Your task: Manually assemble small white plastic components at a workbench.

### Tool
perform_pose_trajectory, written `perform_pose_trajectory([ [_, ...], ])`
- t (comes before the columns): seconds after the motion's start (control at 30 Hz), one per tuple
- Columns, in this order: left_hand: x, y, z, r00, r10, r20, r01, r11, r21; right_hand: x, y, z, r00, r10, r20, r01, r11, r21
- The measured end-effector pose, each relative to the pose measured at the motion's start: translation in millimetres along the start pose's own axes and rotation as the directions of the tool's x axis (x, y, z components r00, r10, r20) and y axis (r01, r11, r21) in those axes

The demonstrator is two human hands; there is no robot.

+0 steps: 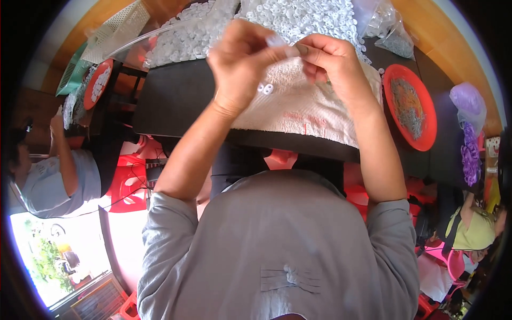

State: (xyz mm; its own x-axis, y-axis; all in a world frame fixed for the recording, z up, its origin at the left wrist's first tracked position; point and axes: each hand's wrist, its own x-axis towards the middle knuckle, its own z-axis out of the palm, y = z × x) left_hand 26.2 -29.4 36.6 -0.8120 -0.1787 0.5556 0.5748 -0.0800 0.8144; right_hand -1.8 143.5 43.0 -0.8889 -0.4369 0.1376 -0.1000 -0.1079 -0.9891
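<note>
Over a cream towel (314, 109) on the dark table, my two hands meet with fingertips nearly touching. My left hand (240, 66), smeared by motion, is closed with a small white plastic piece (276, 41) at its fingers. The thumb and fingers of my right hand (332, 57) are pinched together beside it; what they hold is too small to make out. Below the hands, a small white two-holed plastic piece (268, 89) lies on the towel. Beyond them spreads a large heap of similar white plastic pieces (306, 18).
At right sits a red-orange tray (433, 125) of small metal parts (408, 106). Behind it is a clear bag (397, 40); a purple bag (465, 98) hangs farther right. Another person (58, 173) works at left near an orange tray (88, 98) and a white basket (120, 32).
</note>
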Motion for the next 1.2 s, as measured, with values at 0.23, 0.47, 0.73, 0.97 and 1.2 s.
perform_pose_trajectory([
  [0.23, 102, 66, -49, 0.987, 0.154, -0.041, -0.119, 0.879, 0.461, 2, 16, -22, 0.978, -0.122, 0.167, 0.207, 0.599, -0.774],
  [0.47, 48, 43, -33, 0.950, 0.208, 0.231, -0.300, 0.808, 0.507, -6, 33, -6, 0.951, -0.097, 0.292, 0.308, 0.295, -0.905],
  [0.73, -11, -17, -32, 0.897, -0.336, 0.286, 0.096, 0.781, 0.617, -5, 29, -8, 0.942, -0.132, 0.309, 0.336, 0.330, -0.882],
  [0.97, -19, -15, -29, 0.890, -0.359, 0.281, 0.136, 0.797, 0.588, -3, 25, -11, 0.950, -0.157, 0.272, 0.313, 0.420, -0.852],
  [1.2, -9, -5, -14, 0.752, -0.601, 0.272, 0.504, 0.789, 0.350, -3, 17, -5, 0.937, -0.220, 0.271, 0.347, 0.665, -0.662],
])
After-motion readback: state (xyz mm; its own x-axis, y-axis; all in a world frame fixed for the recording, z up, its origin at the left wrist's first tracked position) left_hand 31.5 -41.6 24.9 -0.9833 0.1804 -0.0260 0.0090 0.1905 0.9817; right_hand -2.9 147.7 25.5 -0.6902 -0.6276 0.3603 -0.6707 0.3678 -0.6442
